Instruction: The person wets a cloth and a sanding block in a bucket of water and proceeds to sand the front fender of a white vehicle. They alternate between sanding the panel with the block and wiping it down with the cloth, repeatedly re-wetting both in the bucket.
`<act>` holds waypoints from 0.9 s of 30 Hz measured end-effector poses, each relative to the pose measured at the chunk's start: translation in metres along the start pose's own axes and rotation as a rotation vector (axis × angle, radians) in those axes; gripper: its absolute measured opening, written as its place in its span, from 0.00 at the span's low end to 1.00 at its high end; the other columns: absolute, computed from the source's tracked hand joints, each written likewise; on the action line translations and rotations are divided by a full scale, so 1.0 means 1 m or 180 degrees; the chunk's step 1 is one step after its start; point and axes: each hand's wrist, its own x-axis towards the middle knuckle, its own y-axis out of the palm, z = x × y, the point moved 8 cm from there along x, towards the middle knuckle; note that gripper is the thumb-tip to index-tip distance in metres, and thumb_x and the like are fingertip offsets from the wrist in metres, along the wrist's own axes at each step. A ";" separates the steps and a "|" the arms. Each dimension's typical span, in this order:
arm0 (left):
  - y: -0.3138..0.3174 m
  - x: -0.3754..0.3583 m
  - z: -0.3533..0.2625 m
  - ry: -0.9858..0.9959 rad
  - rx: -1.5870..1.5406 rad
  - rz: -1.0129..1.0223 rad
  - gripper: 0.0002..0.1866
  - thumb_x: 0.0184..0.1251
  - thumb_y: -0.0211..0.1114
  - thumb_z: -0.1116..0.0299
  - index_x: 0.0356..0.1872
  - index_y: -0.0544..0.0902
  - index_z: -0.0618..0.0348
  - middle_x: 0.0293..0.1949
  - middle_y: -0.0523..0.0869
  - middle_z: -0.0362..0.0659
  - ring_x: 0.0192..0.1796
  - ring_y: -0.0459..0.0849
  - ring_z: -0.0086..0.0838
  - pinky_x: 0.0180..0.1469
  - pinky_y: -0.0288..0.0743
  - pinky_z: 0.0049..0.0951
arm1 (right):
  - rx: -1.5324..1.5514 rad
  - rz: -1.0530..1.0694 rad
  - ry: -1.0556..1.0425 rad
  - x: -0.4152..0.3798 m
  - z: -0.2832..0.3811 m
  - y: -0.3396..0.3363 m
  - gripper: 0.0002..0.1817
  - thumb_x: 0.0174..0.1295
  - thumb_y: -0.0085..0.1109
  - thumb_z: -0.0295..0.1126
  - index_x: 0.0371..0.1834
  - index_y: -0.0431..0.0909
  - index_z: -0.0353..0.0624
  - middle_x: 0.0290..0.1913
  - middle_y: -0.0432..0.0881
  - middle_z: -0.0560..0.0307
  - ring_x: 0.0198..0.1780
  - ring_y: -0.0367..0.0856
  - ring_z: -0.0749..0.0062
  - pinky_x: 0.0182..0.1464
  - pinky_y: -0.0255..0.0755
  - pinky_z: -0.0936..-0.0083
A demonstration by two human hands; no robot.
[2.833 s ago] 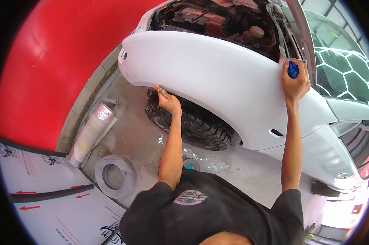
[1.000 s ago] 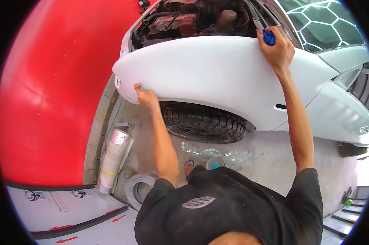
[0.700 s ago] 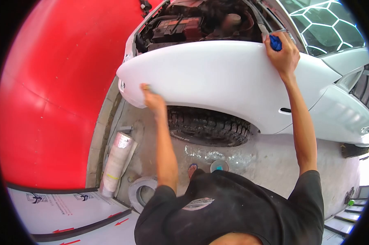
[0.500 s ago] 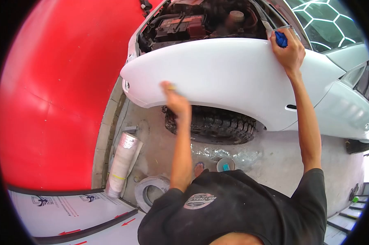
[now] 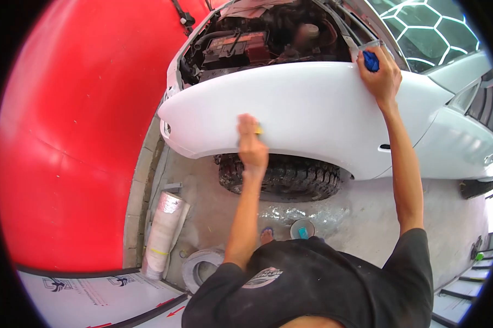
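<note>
A white car fender spans the middle of the view above a black tyre. Flat against the fender's left-middle part, my left hand is pressed over a small yellow item, mostly hidden and slightly blurred. My right hand rests at the fender's upper right edge, fingers wrapped round a crumpled blue cloth.
The open engine bay with a battery lies beyond the fender. A red panel fills the left. On the floor are a wrapped roll, a ring-shaped object and a round container near my foot.
My left hand has moved right along the fender with the yellow item. My right hand still holds the blue cloth at the upper edge. The whole view has shifted slightly.
</note>
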 end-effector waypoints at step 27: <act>-0.114 -0.265 0.285 -0.2940 -0.0250 0.1239 0.13 0.80 0.60 0.64 0.47 0.89 0.62 0.34 0.91 0.53 0.37 0.91 0.42 0.43 0.82 0.44 | 0.1352 0.1804 -0.0798 0.011 0.096 0.000 0.17 0.54 0.54 0.45 0.35 0.82 0.44 0.55 0.75 0.48 0.60 0.68 0.49 0.66 0.63 0.54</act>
